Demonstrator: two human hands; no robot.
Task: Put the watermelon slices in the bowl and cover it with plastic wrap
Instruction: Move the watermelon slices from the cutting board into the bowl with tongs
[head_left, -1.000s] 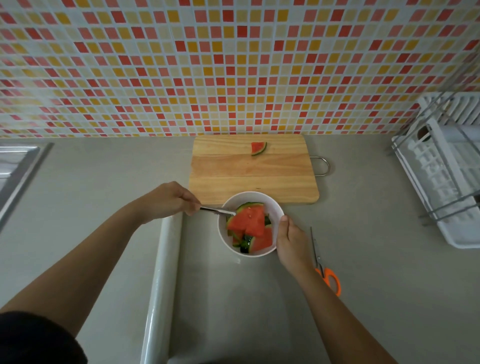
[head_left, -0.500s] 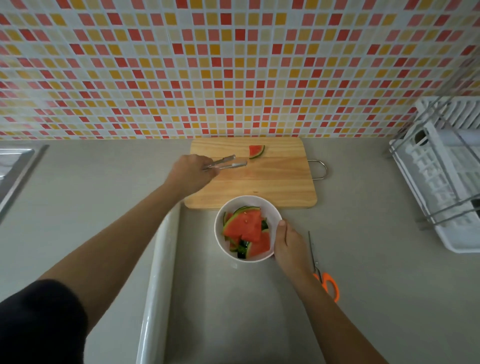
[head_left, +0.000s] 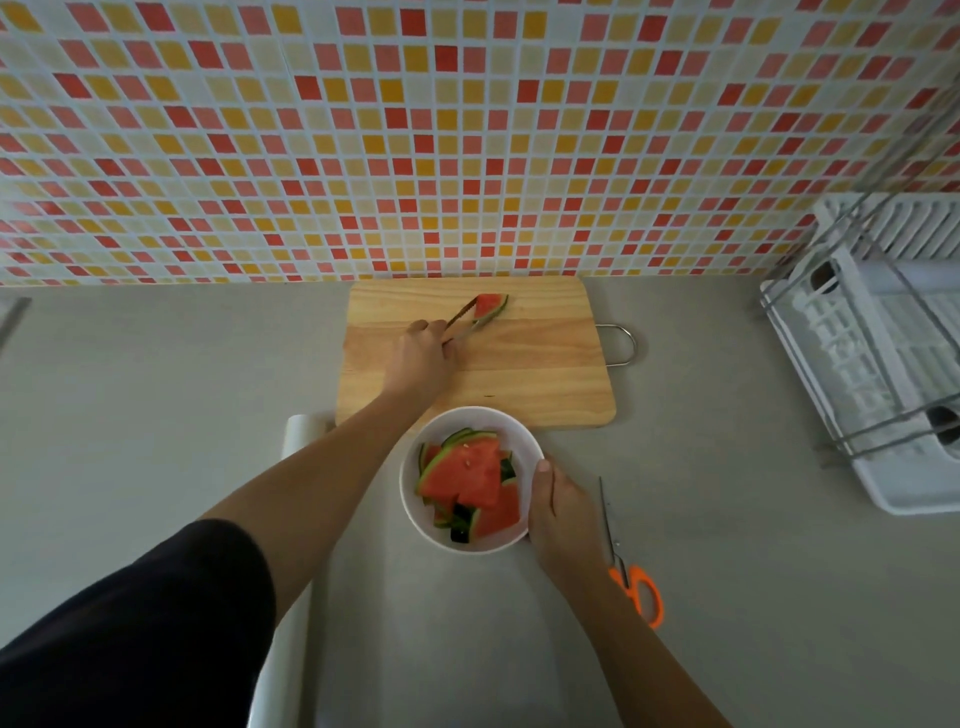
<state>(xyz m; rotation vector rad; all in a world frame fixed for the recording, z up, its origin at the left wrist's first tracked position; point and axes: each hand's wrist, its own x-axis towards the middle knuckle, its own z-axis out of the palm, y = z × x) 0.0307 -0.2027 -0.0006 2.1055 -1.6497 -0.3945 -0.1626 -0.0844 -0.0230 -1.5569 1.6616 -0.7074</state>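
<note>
A white bowl (head_left: 511, 431) holding several watermelon slices (head_left: 465, 475) sits on the grey counter in front of a wooden cutting board (head_left: 540, 374). My right hand (head_left: 558, 506) grips the bowl's right rim. My left hand (head_left: 423, 358) is over the board, holding metal tongs (head_left: 465, 322). The tong tips are on either side of the last watermelon slice (head_left: 491, 305), which lies at the board's far edge. A roll of plastic wrap (head_left: 298, 434) lies to the left of the bowl, mostly hidden under my left arm.
Orange-handled scissors (head_left: 631, 577) lie on the counter right of my right hand. A white dish rack (head_left: 883, 364) stands at the right edge. A tiled wall rises just behind the board. A sink edge (head_left: 13, 317) shows at far left.
My left hand carried the tongs from the bowl out over the cutting board, and their tips now reach the last slice. My right hand stayed on the bowl.
</note>
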